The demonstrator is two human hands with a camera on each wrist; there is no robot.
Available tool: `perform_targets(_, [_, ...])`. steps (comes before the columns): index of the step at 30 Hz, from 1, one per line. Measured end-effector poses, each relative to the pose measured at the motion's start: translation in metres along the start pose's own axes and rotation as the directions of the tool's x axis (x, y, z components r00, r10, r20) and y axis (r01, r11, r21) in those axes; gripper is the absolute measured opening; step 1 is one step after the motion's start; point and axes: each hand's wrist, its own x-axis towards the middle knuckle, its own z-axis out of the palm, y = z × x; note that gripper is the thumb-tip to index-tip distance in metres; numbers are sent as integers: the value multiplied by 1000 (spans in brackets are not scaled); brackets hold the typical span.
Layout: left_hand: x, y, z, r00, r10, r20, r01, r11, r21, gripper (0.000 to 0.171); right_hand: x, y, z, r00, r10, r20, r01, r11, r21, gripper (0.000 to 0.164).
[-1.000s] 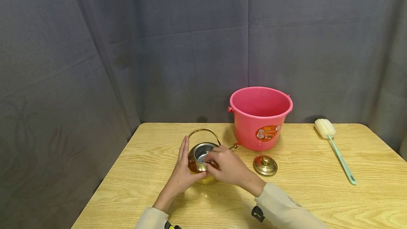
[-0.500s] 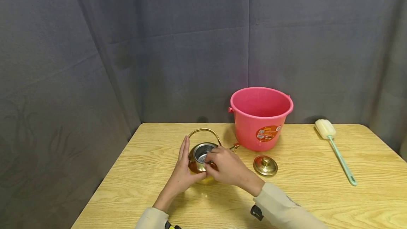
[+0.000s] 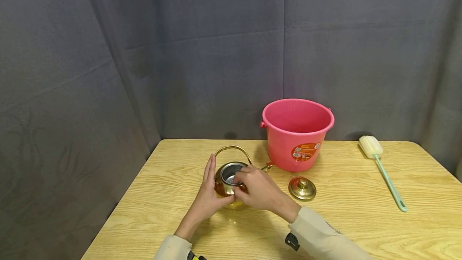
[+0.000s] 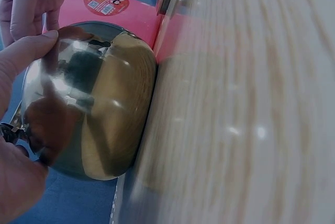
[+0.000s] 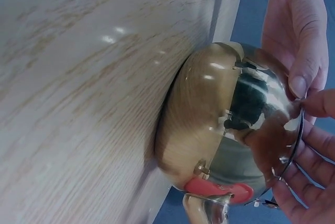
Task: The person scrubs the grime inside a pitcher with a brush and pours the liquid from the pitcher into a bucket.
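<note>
gold kettle [image 3: 224,190] braced upright on the counter [image 3: 169,196] by the left hand [image 3: 208,196], fingers laid straight along its side, probably for steadiness. strainer [image 3: 229,177] seemingly pinched at its rim by curled fingers of the right hand [image 3: 260,189]; kettle thus kept between both. lid [image 3: 302,188] set right of those fingers, presumably for access.

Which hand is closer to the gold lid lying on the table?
Right. The right hand is at the mouth of the gold teapot, left of the gold lid; the left hand is farther left, against the teapot's left side.
</note>
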Motion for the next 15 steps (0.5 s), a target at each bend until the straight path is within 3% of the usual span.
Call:
perform_targets(7, [1, -1, 0, 1000, 6, -1, -6, 1000, 10, 123, 1, -1, 1, 999, 12, -37, -13, 1000, -7, 6])
perform_targets(15, [0, -1, 1, 1000, 10, 2, -10, 1000, 16, 124, 3, -2, 1, 999, 42, -18, -42, 999, -33, 6])
